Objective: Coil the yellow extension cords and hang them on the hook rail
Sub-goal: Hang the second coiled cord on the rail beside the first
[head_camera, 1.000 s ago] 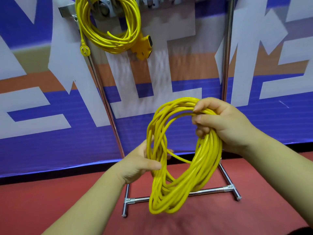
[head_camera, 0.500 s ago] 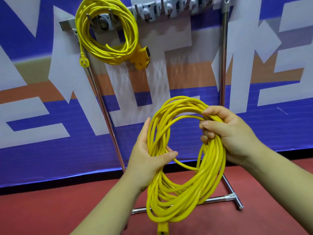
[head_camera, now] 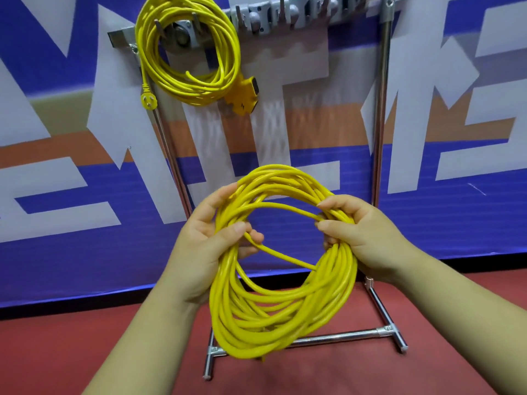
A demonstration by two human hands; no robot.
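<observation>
The looped yellow plastic-sheathed extension cord (head_camera: 281, 317) is gripped by the left hand (head_camera: 204, 249) at 9 o'clock and the right hand (head_camera: 363, 238) at 3 o'clock, fingers curled round its strands, likely keeping loops gathered for the grey metal hook rail (head_camera: 288, 15) at 12 o'clock.

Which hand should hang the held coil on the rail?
Probably right: the right hand grips the loose yellow cord coil below free hooks on the grey metal hook rail; the hung yellow cord coil fills its left end.
</observation>
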